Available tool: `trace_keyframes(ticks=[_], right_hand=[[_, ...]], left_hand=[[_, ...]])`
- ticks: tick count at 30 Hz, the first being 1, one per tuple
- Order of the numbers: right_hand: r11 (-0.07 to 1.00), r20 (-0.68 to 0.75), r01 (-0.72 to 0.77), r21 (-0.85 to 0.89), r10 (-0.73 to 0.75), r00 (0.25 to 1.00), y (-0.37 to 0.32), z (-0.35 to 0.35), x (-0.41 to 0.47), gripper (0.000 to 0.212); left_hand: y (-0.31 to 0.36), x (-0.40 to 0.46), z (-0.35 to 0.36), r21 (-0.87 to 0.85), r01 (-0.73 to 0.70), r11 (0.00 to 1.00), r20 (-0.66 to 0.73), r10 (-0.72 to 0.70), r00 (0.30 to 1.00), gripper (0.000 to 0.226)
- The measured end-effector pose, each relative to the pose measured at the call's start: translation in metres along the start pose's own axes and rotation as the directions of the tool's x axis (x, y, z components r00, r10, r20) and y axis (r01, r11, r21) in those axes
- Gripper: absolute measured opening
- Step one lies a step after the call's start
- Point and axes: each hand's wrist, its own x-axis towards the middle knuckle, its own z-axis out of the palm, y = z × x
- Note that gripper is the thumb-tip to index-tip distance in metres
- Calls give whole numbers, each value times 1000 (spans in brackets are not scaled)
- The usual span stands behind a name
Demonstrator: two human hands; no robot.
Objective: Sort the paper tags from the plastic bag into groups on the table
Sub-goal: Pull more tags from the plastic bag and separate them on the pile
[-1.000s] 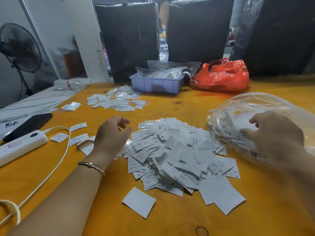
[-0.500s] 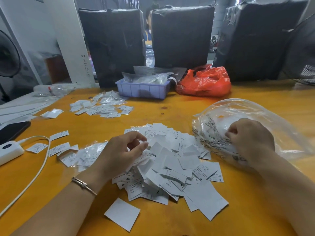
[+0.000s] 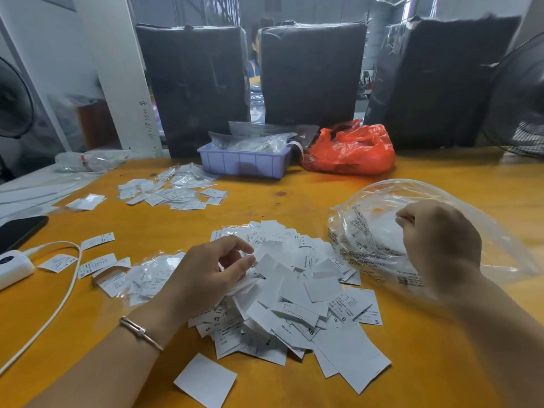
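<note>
Both hands were busy: my right hand (image 3: 438,245), at three o'clock, was curled into the clear plastic bag (image 3: 412,231), fingers bunched on the film; whether they pinched a tag inside I could not tell. My left hand (image 3: 206,275), at the centre, lay on the left edge of the big pile, thumb and bent fingers closing on a few tags (image 3: 244,282), with a thin bracelet (image 3: 140,332) on the wrist.

From largest to smallest: the orange table (image 3: 441,363) filled the view. At twelve o'clock three dark wrapped blocks (image 3: 312,75) stood in a row along its far edge. A fan (image 3: 521,98) showed at two o'clock. The plastic bag lay on its side at three o'clock, its mouth toward the pile. The big pile of paper tags (image 3: 294,304) spread across the centre, some marked S or XS, one blank square lying apart at six o'clock. A red bag (image 3: 350,151) sat at one o'clock, just beside a blue tray (image 3: 244,164) holding clear packets. A smaller group of tags (image 3: 173,191) lay at eleven o'clock. A few tags (image 3: 97,263) lay singly at nine o'clock, near a white charger (image 3: 13,267) and its cable (image 3: 59,304), and a dark phone (image 3: 20,231) lay at the left edge.
</note>
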Motion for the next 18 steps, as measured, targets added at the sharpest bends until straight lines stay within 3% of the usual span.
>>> trace_keyframes(ticks=[5,7,9,10,12,14,16,18], right_hand=[[970,-288,196,143,-149,946,-13,-10,-5,6],[931,-301,245,269,-160,940,-24,-14,-12,7],[808,-154,187,558,-121,981,-40,-15,-23,8],[701,-14,86,708,-108,994,-48,-14,-30,12],[509,277,-160,846,-164,947,-65,-11,-44,20],[466,440,-286,837,-265,858,-75,-7,-56,17],[478,509,-325,816,-330,795,-82,-4,-63,12],[482,536,-344,806,-348,769,-86,-2,-66,7]], left_hand=[[2,0,0,13,-27,1000,-18,27,999,10],[3,0,0,7,-31,999,-37,32,999,11],[4,0,-1,-1,-30,1000,-58,29,998,11],[6,0,-1,-8,-26,1000,-67,26,997,11],[11,0,-1,-28,-33,999,-67,31,997,16],[18,-1,0,-73,-44,996,-23,42,999,33],[27,-3,2,-127,-40,991,55,48,997,46],[35,-4,5,-144,-54,988,119,71,990,46]])
